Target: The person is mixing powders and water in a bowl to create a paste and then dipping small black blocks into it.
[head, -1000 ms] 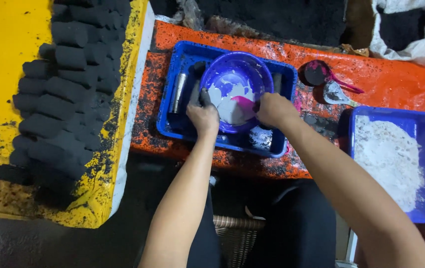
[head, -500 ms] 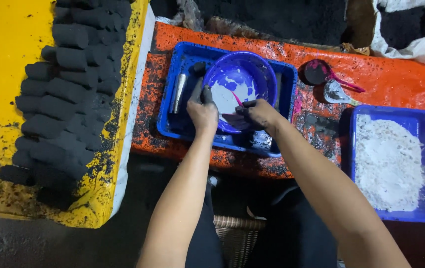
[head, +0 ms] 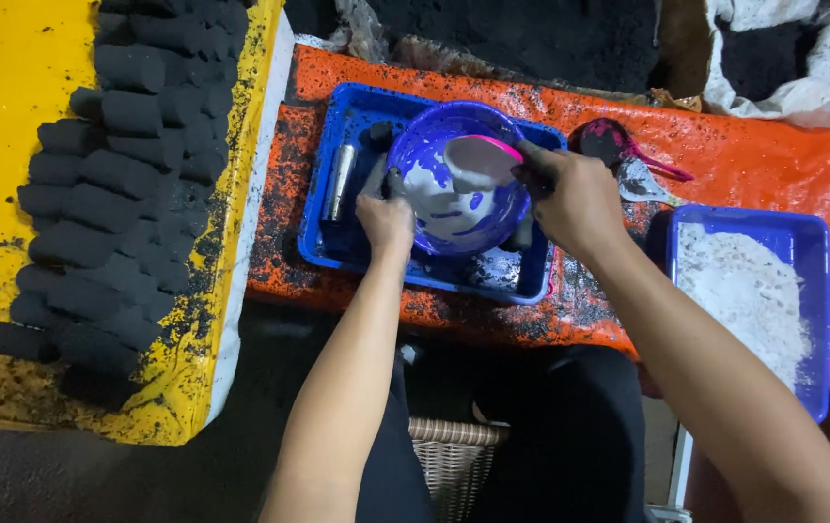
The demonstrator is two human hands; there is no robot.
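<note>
A purple bowl [head: 455,208] smeared with grey-white paste sits tilted inside a blue tray [head: 347,107] on the orange sheet. My left hand [head: 384,215] grips the bowl's near-left rim. My right hand [head: 575,199] holds a pink-edged scoop [head: 478,160], coated in grey paste, over the bowl's upper right part. A metal tube [head: 339,181] lies in the left part of the tray.
Rows of black cylindrical briquettes [head: 119,165] lie on a yellow board [head: 8,77] at left. A second blue tray [head: 812,242] with white powder stands at right. A pink spoon [head: 628,150] lies beyond the tray. A wicker basket [head: 454,465] sits below, between my knees.
My right hand has lifted out of the bowl and moved up-right, bringing the paste-coated scoop with it. My left hand has stayed on the bowl's rim.
</note>
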